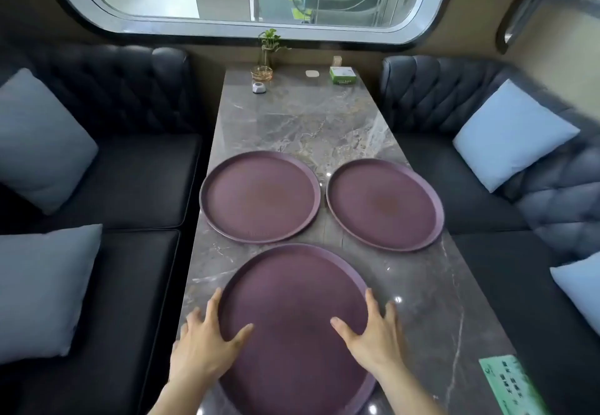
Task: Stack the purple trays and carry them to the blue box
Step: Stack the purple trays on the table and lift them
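**Head view: handling the purple trays**

Three round trays lie flat on the marble table (302,116). The near tray (297,327) sits between both hands. The left hand (207,340) and right hand (373,333) are spread wide, thumbs on the tray floor, fingers (214,301) outside the rim. Neither hand has closed on it; the tray rests on the table.

Beyond the grip lie the left tray (259,195) and right tray (384,203), just beside each other and apart from the near tray.

Handling, as judged:
- Stiff, thin, probably light plastic.
- Floor looks textured; the polished table may let a tray slide.
- Low raised rim: take hold at opposite rim edges, thumbs inside.
- Equal sizes should nest.

No blue box is in view.
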Demonstrator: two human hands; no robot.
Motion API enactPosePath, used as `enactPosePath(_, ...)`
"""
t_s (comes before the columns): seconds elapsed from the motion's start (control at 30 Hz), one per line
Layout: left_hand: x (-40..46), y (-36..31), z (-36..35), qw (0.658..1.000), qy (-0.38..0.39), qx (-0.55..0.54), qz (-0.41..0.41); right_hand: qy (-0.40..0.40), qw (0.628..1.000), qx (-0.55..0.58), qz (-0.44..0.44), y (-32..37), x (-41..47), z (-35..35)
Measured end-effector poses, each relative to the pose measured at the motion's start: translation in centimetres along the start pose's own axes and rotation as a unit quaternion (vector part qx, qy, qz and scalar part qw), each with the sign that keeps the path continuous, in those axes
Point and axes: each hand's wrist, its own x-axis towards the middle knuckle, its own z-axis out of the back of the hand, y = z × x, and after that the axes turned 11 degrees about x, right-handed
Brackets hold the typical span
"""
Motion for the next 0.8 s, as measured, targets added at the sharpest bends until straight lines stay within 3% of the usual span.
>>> enactPosePath(0.13, 0.8, 0.6, -0.9, 0.998, 0.045, -0.036, 0.017, -0.002, 0.998, 0.040, -0.054, -0.6, 0.9, -0.6)
enactPosePath(0.37, 1.7, 0.3, -0.8, 0.997, -0.004, -0.061, 0.054, -0.037, 0.993, 0.009, -0.109, -0.4, 1.5, -0.3)
enactPosePath(0.53, 2.9, -0.5, 2.1, 0.990, -0.075, -0.112, 0.037, -0.077, 0.992, -0.004, -0.098, 1.8, 1.4, 1.5)
enactPosePath(0.8, 6.6, -2.2, 7.7, 0.972, -0.167, -0.158, 0.056, -0.125, 0.988, 0.090, -0.022, 9.3, 4.1, 4.7)
